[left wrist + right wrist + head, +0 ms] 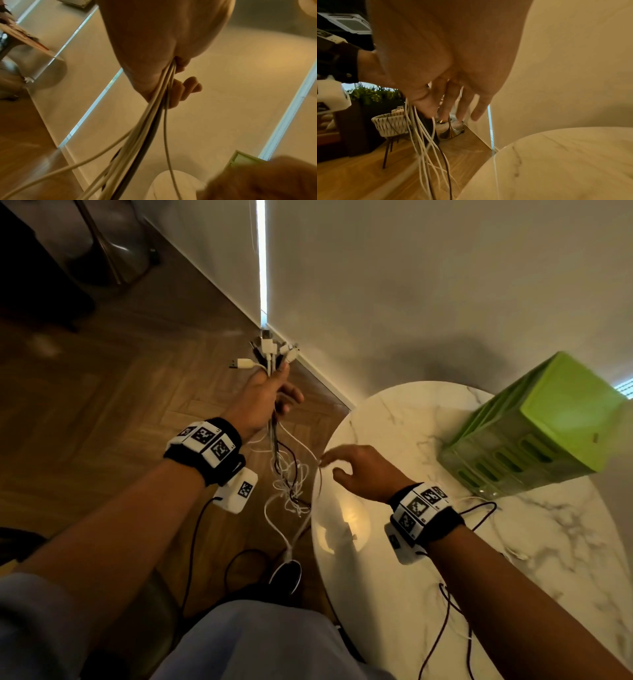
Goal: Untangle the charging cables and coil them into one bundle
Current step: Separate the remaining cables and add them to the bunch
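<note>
Round marble table [428, 559] sits at the right, with a green crate [534, 426] on its far side against the wall; wood floor lies to the left. Left hand [265, 393] is raised off the table edge, fist closed around the cables [287, 474] just below their plugs [270, 350], which fan out above the fist. The strands, white and dark, hang down from there into a loose knot beside the table rim, and one white lead trails lower towards the floor. Right hand [359, 470] hovers over the table edge beside the hanging strands, fingers spread and loosely curled, holding nothing as far as the head view shows; fingertips are close to one white strand, contact not clear. Judgement: still untangling, no coiling started. Risks: pulling one strand sideways while the knot hangs under its own weight would likely cinch it tighter. The low lead could snag on the table rim or underfoot and jerk the bunch out of the fist. Separate dark rig wires [448, 621] cross the table near the right wrist and could get swept into the bundle.
</note>
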The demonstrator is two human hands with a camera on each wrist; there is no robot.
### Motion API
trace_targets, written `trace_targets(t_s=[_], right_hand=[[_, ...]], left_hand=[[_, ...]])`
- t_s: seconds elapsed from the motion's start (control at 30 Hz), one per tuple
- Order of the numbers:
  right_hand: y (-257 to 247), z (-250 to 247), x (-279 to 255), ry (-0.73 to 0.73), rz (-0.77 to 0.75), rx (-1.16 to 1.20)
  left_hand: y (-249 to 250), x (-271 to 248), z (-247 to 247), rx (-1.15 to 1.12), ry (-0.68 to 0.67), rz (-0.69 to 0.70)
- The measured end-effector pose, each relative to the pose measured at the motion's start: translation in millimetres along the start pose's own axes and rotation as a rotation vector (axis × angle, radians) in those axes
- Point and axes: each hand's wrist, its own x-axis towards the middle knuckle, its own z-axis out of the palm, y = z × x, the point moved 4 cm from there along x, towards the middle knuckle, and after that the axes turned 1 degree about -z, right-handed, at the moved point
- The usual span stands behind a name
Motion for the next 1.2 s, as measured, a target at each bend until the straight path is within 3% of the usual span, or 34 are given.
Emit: trace_targets(t_s=[0.1,0.27,0.43,0.5,0.6,0.7,0.83,0.87,0.9,1.0,1.07,1.1,1.13,1.2], right_hand=[[-12.7,-10.8,18.0,0.220,0.052,0.074],[-52.7,4.9,58.0,0.114,0.030,0.468],[-64.7,15.1,60.4,0.280,0.206,0.850],[-73.9,11.8,57.4,0.322,0.227,1.005],[-89.9,-1.7,51.0,0.308,0.178,1.237],[-95.1,-18.1,41.7,0.272,0.127,1.389],[-94.7,-33.5,28.1,0.218,0.148,1.305],[-93.1,-36.6,24.4,0.251,0.163,1.214],[-91.7,-38.9,21.1,0.305,0.185,1.132],[-90.7,-44.9,20.4,0.432,0.207,1.113],[-95.7,-51.9,24.0,0.459,0.196,1.207],[-98.1,-56.7,25.2,0.464,0.191,1.287],[-99.6,-64.0,24.9,0.471,0.174,1.379],[-97.4,-84.1,22.1,0.496,0.143,1.498]], left_hand=[[4.6,-5.8,14.4,0.019,-0.070,0.020],[14.6,-21.2,33.7,0.178,-0.249,0.049],[28.4,-23.3,26.5,0.406,-0.338,0.124],[33.6,-23.6,20.0,0.400,-0.369,0.113],[31.8,-28.2,20.1,0.209,-0.468,0.195],[1.9,-38.1,32.5,0.059,-0.645,0.057],[-55.6,-35.9,46.0,0.426,-0.914,-0.141],[-58.7,-26.5,44.3,0.526,-0.897,-0.110],[-58.0,-11.1,38.1,0.646,-0.792,-0.020],[-42.5,28.5,9.8,0.839,-0.196,0.282],[-43.4,35.2,5.5,0.737,0.086,0.322],[-49.5,35.4,10.5,0.653,0.108,0.283],[-59.1,35.3,21.3,0.576,0.047,0.216],[-80.8,30.1,42.0,0.479,-0.234,0.034]])
